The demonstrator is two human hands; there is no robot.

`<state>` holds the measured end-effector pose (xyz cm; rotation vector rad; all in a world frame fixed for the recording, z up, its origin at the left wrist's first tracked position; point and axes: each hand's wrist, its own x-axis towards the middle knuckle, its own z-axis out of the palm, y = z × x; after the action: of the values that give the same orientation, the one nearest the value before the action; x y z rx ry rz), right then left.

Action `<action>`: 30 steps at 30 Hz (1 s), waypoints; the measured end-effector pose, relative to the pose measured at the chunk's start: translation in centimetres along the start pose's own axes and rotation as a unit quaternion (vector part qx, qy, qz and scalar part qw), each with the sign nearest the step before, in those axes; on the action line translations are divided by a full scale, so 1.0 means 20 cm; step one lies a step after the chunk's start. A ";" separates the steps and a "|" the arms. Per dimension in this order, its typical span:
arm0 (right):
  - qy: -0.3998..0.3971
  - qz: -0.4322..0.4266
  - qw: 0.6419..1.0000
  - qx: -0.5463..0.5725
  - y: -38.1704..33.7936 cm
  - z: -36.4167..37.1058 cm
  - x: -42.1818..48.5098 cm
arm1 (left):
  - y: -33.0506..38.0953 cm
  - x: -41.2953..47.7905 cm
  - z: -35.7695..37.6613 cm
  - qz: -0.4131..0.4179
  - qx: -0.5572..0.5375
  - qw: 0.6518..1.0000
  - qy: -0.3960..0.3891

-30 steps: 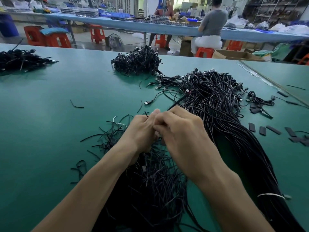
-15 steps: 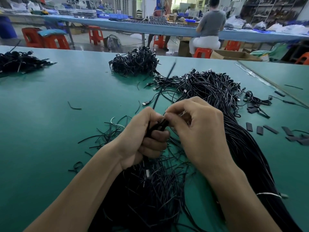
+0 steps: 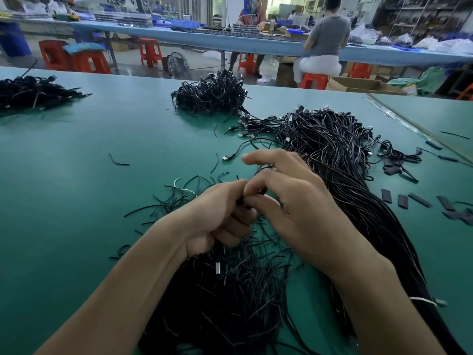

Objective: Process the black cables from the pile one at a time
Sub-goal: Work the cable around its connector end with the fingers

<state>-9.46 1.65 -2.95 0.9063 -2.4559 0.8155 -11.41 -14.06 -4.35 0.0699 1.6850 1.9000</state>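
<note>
Our fingers (image 3: 240, 219) on the left hand (image 3: 217, 216) are curled tight round one black cable (image 3: 240, 202). The thumb and a finger of the right hand (image 3: 299, 211) pinch the same cable just beside them, so the two grips touch. The right forefinger sticks out straight and holds nothing.

The cable sits between our hands, above a loose heap of short ends (image 3: 230, 290). The little of it that shows runs roughly left to right. We cannot tell how far it trails, since the hands hide the rest.

We judge that the next cable will come from the long bundle (image 3: 337, 160). It lies to the right of the fingers and ahead of them, and its length runs from the plugs at the far end back toward us, past the right forearm. The right hand is the nearer one and is almost against it.

All of this rests on a green table (image 3: 76, 180). A far heap (image 3: 212, 96) of black cables sits ahead of us and a left heap (image 3: 33, 90) lies well apart near the edge. Flat black sleeves (image 3: 403, 201) are scattered to the right. Beyond the table stand orange stools (image 3: 151, 51) and a long blue bench (image 3: 256, 44), where a person (image 3: 327, 34) sits with their back to us.
</note>
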 end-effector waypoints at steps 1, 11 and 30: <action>-0.019 0.010 1.000 0.023 0.00 0.00 0.00 | 0.00 0.00 0.00 -0.008 0.007 1.000 -0.006; -0.019 0.056 0.989 0.135 0.01 -0.03 0.00 | 0.01 -0.01 -0.01 -0.012 -0.077 0.989 -0.122; -0.061 0.064 0.980 0.179 0.05 -0.04 -0.02 | 0.00 -0.03 -0.05 -0.023 -0.002 0.993 -0.112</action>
<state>-9.81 2.99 -3.04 0.9498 -2.5391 1.3166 -11.36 -15.16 -4.36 0.2331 1.5184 1.7903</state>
